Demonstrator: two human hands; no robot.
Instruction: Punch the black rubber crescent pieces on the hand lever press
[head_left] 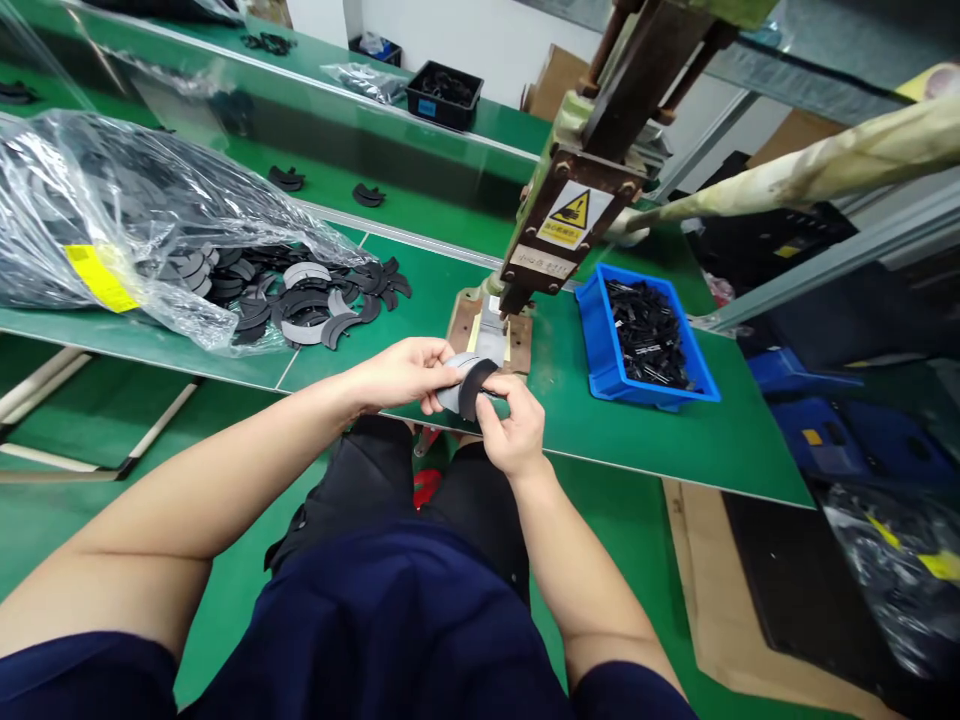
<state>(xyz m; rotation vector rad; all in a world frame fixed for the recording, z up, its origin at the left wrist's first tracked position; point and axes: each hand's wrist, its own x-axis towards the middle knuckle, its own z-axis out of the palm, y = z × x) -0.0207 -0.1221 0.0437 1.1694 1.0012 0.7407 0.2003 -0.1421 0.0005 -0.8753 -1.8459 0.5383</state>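
Note:
Close to the bench's front edge, my left hand (412, 374) is closed on a grey curved plastic piece (448, 398). My right hand (514, 422) pinches a black curved plastic piece (472, 390), which overlaps the grey one. Whether the two pieces are joined cannot be seen. Just beyond my hands stands a press (570, 215) with a metal fixture (491, 335) at its base. To the left, a pile of grey and black curved pieces (307, 305) spills out of a clear plastic bag (150, 210).
Right of the press sits a blue bin (598, 340) of small black parts (649, 335). Two curved pieces lie on the green strip behind, one of them a dark piece (368, 195). A black bin (444, 98) stands farther back. A wrapped bar (810, 165) juts in from the right.

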